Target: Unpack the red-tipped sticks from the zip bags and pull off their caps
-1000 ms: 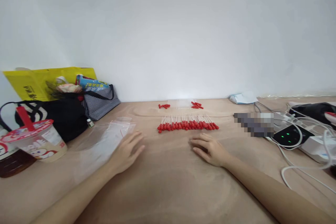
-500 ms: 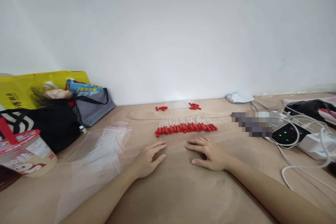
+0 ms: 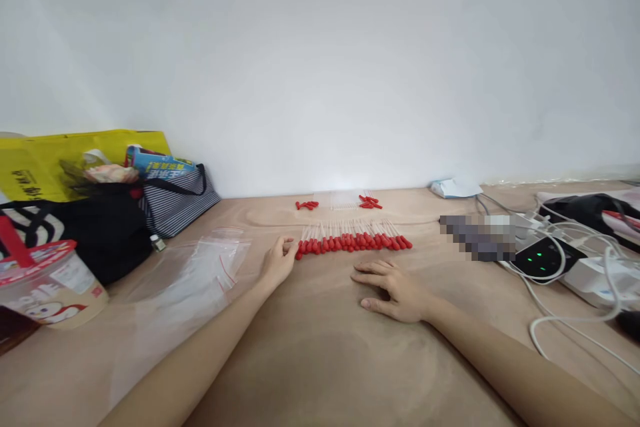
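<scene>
A row of several thin clear droppers with red bulbs (image 3: 354, 240) lies across the middle of the wooden table. My left hand (image 3: 279, 260) reaches to the row's left end, its fingers curled and touching the leftmost red bulb. My right hand (image 3: 395, 287) rests flat on the table just in front of the row, fingers stretched out, holding nothing. Farther back lie two small clusters of loose red bulbs (image 3: 307, 205) (image 3: 370, 201), with several clear tubes (image 3: 341, 199) between them.
Clear zip bags (image 3: 197, 273) lie at the left. Behind them stand a striped pouch (image 3: 175, 203), a black bag (image 3: 87, 233) and a yellow bag (image 3: 55, 160). A lidded drink cup (image 3: 47, 287) stands at far left. Chargers and white cables (image 3: 560, 260) crowd the right.
My left hand has moved from the zip bags rightward and forward to the left end of the dropper row, and its fingers have curled. The right hand has stayed nearly still.
</scene>
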A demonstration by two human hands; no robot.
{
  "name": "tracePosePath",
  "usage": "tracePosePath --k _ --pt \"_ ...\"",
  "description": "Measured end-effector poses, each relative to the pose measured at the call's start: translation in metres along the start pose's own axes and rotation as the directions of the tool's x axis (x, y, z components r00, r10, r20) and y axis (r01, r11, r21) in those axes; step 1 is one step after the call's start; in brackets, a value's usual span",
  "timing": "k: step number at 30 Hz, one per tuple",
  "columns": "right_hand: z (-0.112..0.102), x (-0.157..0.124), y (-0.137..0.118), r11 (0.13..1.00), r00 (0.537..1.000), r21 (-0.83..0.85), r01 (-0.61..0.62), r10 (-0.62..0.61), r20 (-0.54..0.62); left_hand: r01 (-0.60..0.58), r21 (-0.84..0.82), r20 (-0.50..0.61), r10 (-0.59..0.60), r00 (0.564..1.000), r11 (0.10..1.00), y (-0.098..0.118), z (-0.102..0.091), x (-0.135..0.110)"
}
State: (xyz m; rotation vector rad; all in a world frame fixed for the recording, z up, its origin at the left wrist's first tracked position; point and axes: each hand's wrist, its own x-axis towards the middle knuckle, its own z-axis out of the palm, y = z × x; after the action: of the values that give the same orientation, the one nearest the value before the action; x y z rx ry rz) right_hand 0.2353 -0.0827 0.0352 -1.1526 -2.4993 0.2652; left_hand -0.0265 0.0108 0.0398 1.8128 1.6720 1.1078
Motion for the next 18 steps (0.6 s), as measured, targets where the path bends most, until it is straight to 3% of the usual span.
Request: tracePosePath --k 9,12,15,18 --pt "0.000 0.000 -0.001 1.000 1.000 0.016 -0.004 0.004 -0.001 -0.020 -0.160 -0.205 -0.013 0.979 0.987 -0.009 0.005 0.000" --pt "0.002 -0.001 0.000 1.000 0.999 0.020 0.004 -0.003 -0.043 -0.079 -0.212 -0.208 0.034 0.978 0.974 -0.009 0.001 -0.010" --pt "0.008 -0.002 0.003 1.000 0.975 0.001 -0.015 0.014 -0.223 -0.162 -0.234 -0.124 0.136 0.983 0.959 -0.005 -0.004 -0.026" --pt "0.015 0.002 0.004 0.996 0.893 -0.065 -0.058 0.023 -0.449 -0.298 -0.175 0.011 0.304 0.953 0.938 -0.001 -0.008 -0.040"
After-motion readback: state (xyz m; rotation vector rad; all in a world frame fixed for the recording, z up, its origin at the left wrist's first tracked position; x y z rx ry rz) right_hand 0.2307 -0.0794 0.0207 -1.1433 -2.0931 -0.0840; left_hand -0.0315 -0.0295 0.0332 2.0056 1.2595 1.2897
